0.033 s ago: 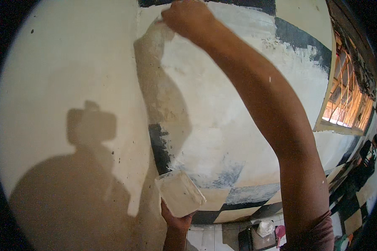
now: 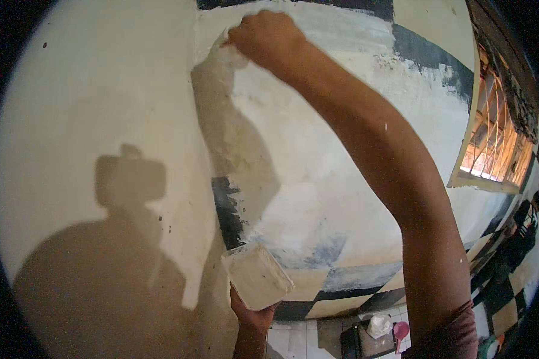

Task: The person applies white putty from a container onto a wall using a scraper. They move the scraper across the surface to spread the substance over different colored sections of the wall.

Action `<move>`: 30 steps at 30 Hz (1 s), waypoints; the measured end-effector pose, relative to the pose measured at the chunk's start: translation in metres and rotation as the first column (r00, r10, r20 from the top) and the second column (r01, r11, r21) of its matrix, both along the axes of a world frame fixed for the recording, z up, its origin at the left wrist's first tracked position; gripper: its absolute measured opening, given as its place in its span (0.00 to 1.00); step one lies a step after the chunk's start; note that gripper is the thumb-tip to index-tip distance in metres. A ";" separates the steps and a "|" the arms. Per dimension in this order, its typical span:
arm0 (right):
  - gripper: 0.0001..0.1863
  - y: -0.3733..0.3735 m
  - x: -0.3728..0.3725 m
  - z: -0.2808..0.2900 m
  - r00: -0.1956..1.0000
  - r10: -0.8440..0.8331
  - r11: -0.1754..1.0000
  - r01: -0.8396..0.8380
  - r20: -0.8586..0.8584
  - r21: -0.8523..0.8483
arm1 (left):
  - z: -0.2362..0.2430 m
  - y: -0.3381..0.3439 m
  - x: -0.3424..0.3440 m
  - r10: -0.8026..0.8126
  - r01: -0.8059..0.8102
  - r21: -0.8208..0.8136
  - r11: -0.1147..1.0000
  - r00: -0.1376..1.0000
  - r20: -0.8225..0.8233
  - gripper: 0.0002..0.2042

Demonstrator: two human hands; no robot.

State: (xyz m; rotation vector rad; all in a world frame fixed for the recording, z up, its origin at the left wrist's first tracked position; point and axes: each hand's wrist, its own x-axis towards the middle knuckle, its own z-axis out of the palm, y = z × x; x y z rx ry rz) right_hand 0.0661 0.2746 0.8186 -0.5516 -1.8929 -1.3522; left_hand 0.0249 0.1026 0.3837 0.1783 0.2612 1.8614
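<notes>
My left hand (image 2: 254,312) grips the lower edge of a pale rectangular plastic tub (image 2: 257,276), which is tilted toward me and smeared with whitish paste or paint. High up near the corner, my right hand (image 2: 266,39) is closed against the far wall (image 2: 317,143). Whatever its fingers hold is hidden behind the hand. White coating covers much of this wall, with patchy streaks over a black-and-cream checkered pattern. A black patch (image 2: 226,209) still shows by the corner, above the tub. My right arm's shadow falls along the corner.
A plain cream wall (image 2: 102,107) stands at the left, bearing my shadow. On the right is a barred window (image 2: 491,137). Down on the tiled floor (image 2: 293,340) sit a dark box-like stand (image 2: 356,344), a white bag (image 2: 379,326) and a pink dipper (image 2: 400,331). Dark cloth (image 2: 509,251) hangs at the far right.
My right hand has come slightly down the wall, its shadow shifting with it. My left hand and the tub stay in place.
</notes>
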 end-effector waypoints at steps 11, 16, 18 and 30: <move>0.11 0.055 -0.019 -0.113 0.984 0.118 0.974 -0.088 -0.135 0.210 | -0.003 0.009 0.015 0.002 -0.002 0.000 1.000 0.998 0.069 0.31; 0.18 0.014 -0.003 -0.154 0.995 0.057 0.997 -0.053 0.080 -0.049 | -0.017 0.006 0.009 -0.080 0.084 0.085 0.993 0.995 -0.052 0.31; 0.19 -0.018 0.000 -0.110 0.969 0.247 0.922 -0.238 -0.008 -0.305 | -0.011 0.004 0.011 -0.031 0.033 0.053 0.998 0.999 -0.041 0.31; 0.12 0.027 -0.036 0.008 0.998 -0.027 0.998 0.024 -0.053 -0.062 | -0.052 0.011 -0.006 -0.130 0.115 0.169 0.979 0.989 0.075 0.35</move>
